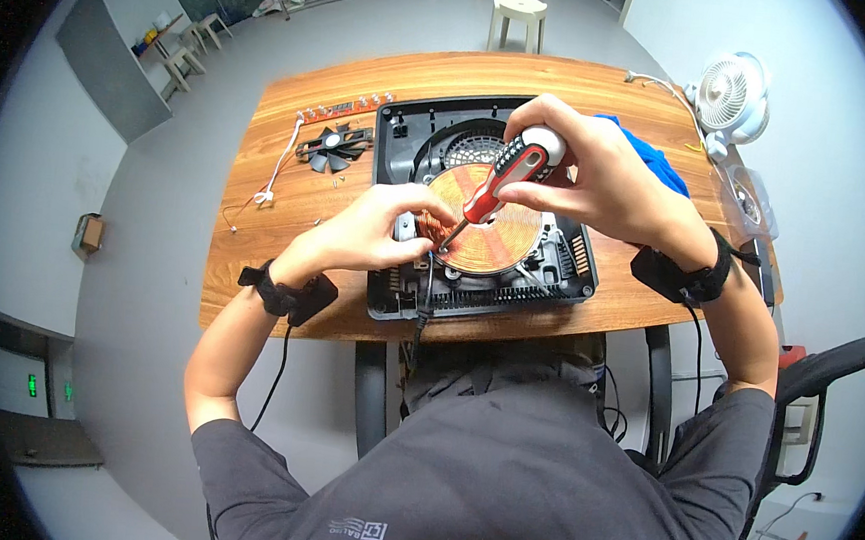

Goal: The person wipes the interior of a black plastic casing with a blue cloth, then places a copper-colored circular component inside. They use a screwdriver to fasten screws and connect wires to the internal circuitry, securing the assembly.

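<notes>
My right hand (600,171) is wrapped round a red, white and black screwdriver (504,180), tilted with its shaft pointing down and left. The tip meets a small screw spot at the near left edge of a copper coil (500,240). The coil lies in an open black plastic housing (587,289), which looks like an induction cooker's base. Close to the tip, my left hand (380,228) has its thumb and fingers curled in at the coil's edge. Whatever they pinch there is too small to make out. A dark cable (424,310) hangs over the housing's near side.
Left of the housing lie a small black fan (333,149), an orange circuit strip (345,109) with white wires, and some loose screws. A blue cloth (651,157) lies at the right, with a clear plastic box (750,202) and a white desk fan (732,95) beyond. The table (296,291) is wooden.
</notes>
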The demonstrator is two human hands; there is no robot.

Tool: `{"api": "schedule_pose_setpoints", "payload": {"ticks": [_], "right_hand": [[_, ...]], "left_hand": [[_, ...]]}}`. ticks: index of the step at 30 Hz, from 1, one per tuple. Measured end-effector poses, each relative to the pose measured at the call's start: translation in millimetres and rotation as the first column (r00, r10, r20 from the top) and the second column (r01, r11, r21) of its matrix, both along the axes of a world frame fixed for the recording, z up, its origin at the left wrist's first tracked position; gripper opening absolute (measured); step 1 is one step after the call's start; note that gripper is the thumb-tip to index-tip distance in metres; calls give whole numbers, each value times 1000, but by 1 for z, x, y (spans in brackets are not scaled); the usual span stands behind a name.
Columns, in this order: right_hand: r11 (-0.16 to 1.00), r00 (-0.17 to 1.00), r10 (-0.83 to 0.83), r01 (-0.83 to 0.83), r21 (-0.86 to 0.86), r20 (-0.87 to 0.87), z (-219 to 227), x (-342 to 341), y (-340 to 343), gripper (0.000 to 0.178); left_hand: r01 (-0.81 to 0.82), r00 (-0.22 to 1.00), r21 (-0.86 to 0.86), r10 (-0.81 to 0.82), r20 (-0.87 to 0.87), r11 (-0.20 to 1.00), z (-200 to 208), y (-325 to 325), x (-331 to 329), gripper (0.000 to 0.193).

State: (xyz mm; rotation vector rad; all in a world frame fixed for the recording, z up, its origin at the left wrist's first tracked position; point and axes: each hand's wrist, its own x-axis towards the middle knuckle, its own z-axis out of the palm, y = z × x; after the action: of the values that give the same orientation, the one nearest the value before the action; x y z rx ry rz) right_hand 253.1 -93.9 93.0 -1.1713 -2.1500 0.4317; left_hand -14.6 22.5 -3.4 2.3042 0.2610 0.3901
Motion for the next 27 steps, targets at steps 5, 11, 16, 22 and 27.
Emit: {"api": "schedule_pose_setpoints", "payload": {"ticks": [5,11,16,22,27], "right_hand": [[999,999,-48,49,25,-16,-4,9,4,46],[998,998,-55,56,27,-42,0,13,3,42],[997,996,-78,79,14,-49,-3,18,3,43],[998,993,-58,61,30,-106,-13,19,7,43],[997,995,-71,70,-22,-63,-2,15,0,44]], "left_hand": [[-74,997,-80,72,-22,994,-6,-2,6,33],[-87,996,-140,87,-3,986,-10,-2,11,20],[-109,994,-127,108,-18,986,-12,0,11,22],[-101,995,-144,99,-20,984,-6,-3,12,25],[-85,995,-232,71,-70,969,-4,-8,10,29]]}}
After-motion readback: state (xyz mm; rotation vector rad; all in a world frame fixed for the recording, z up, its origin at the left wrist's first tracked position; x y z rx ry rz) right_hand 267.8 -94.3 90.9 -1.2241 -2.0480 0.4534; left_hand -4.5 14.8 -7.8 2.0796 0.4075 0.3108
